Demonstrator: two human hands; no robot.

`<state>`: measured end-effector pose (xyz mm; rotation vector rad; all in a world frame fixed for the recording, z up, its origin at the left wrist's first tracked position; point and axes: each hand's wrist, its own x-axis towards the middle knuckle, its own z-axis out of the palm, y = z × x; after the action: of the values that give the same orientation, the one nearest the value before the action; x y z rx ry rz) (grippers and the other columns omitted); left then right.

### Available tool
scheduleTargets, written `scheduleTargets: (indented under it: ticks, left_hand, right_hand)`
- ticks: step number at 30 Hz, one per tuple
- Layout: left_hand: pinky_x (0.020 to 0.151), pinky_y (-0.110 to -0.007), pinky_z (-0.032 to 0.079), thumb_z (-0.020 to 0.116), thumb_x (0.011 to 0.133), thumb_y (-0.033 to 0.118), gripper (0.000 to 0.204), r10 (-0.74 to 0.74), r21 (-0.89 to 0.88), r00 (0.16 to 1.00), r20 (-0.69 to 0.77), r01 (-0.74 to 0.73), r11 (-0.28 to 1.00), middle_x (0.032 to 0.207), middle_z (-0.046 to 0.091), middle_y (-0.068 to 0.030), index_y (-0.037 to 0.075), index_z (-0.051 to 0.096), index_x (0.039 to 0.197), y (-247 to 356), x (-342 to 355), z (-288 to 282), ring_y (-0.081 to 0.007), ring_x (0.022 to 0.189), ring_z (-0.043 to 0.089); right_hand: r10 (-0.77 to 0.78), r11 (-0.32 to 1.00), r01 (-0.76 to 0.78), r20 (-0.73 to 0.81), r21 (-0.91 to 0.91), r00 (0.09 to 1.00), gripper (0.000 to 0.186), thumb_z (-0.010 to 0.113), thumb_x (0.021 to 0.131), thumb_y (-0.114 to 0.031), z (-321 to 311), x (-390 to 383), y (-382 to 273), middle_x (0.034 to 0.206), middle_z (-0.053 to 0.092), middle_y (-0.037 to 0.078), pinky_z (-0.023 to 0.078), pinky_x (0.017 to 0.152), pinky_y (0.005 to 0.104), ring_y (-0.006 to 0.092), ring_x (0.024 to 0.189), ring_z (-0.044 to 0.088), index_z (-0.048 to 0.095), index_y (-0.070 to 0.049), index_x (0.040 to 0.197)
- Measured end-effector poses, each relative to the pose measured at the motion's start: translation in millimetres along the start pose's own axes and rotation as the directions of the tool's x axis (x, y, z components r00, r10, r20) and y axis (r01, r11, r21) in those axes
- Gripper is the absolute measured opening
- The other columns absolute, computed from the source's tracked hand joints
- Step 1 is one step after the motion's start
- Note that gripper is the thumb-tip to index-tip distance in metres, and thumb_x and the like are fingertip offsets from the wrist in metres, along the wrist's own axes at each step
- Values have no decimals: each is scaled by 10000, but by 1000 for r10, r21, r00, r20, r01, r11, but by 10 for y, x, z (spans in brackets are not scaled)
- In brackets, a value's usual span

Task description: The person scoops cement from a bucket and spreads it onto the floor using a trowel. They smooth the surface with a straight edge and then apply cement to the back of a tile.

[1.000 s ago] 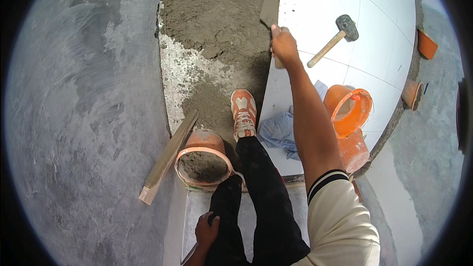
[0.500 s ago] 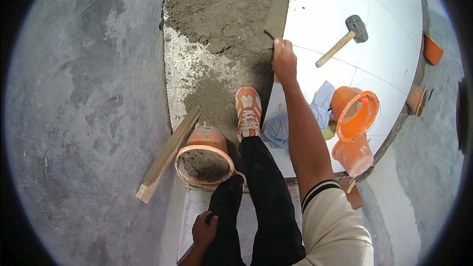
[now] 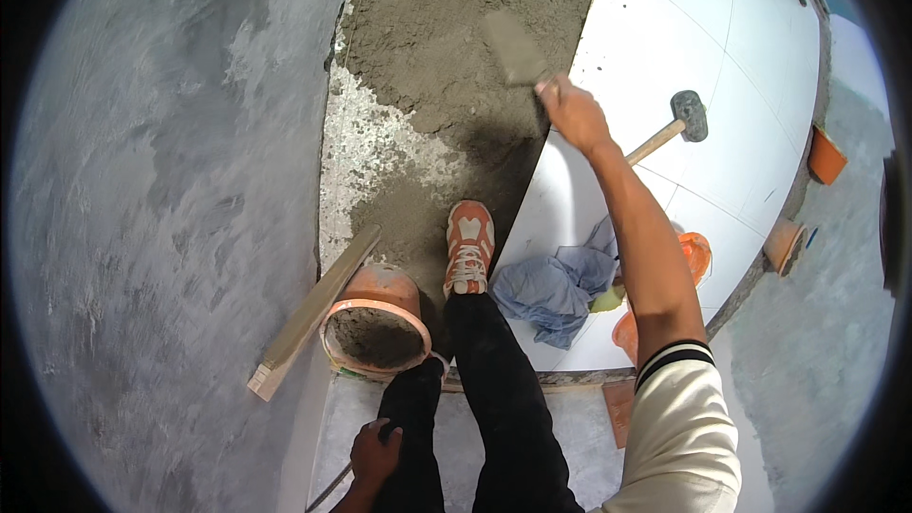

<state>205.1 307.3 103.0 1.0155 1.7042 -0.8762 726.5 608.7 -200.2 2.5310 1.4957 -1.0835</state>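
My right hand (image 3: 576,114) is closed round the handle of a trowel (image 3: 518,47). Its flat blade, smeared with mortar, lies over the bed of wet grey mortar (image 3: 446,9), close to the edge of the white tiles (image 3: 670,28). The grip itself is mostly hidden by my fingers. My left hand (image 3: 376,456) rests on my left leg near the knee, thumb and a finger apart, with no tool visible in it. Between my left leg and the wall stands an orange bucket (image 3: 375,332) of mortar.
A wooden batten (image 3: 313,313) leans beside the bucket. On the tiles lie a rubber mallet (image 3: 689,116), a crumpled blue cloth (image 3: 551,290) and an orange bucket (image 3: 696,252) partly behind my right arm. A grey wall (image 3: 180,209) bounds the left; orange containers (image 3: 826,156) stand far right.
My right hand has swung the trowel leftward from the tile edge onto the mortar. The view has shifted, and my right forearm now covers part of the buckets and the mallet's handle.
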Motion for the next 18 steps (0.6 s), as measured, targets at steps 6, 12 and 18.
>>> scheduleTargets:
  ticks: [6,12,18]
  left_hand:
    - [1066,-488,506,732,946,418,476,68,-6,997,-33,-69,998,1259,711,-210,63,715,1263,15,27,47,-406,1217,653]
    - [1046,-498,513,730,949,433,498,109,7,993,-49,-109,994,1252,707,-223,57,709,1274,-30,-16,95,-420,1210,651]
    - [1018,-514,524,735,943,432,490,125,-23,990,-65,-127,992,1222,711,-221,49,714,1247,-153,-72,18,-429,1174,662]
  right_hand:
    - [188,981,-177,-186,73,964,523,508,1077,-522,-303,227,439,1147,726,304,518,963,576,504,1127,677,568,-65,1323]
    - [157,970,-133,-110,202,981,574,444,1095,-541,90,-209,113,1192,709,319,504,992,569,520,1160,656,580,-57,1370]
    - [93,926,-54,-86,373,992,325,647,1045,-355,917,-1497,-260,1009,711,294,526,822,569,528,976,675,603,-54,1157]
